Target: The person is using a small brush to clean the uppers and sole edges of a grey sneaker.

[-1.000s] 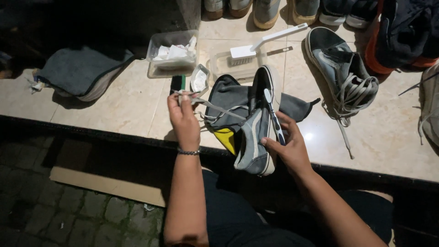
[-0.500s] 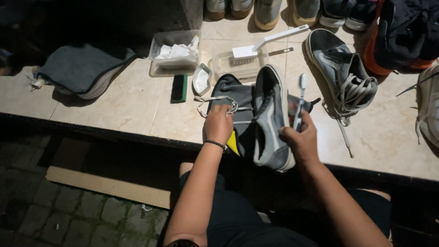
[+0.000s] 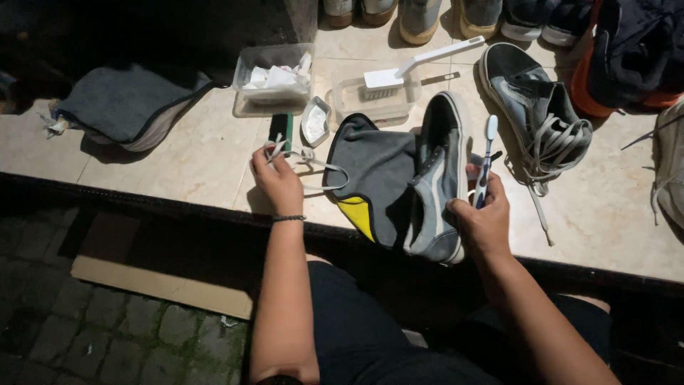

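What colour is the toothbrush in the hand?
The toothbrush is white with a blue handle, seen from the head camera.

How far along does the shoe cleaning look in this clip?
Done: the grey shoe is unlaced; the left hand holds its white lace. In hand: the right hand grips that shoe and a toothbrush. Left: the second shoe is still laced; the scrub brush rests on its tray.

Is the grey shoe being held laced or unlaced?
Unlaced: grey shoe shows bare eyelets, while the left hand holds a loose white lace.
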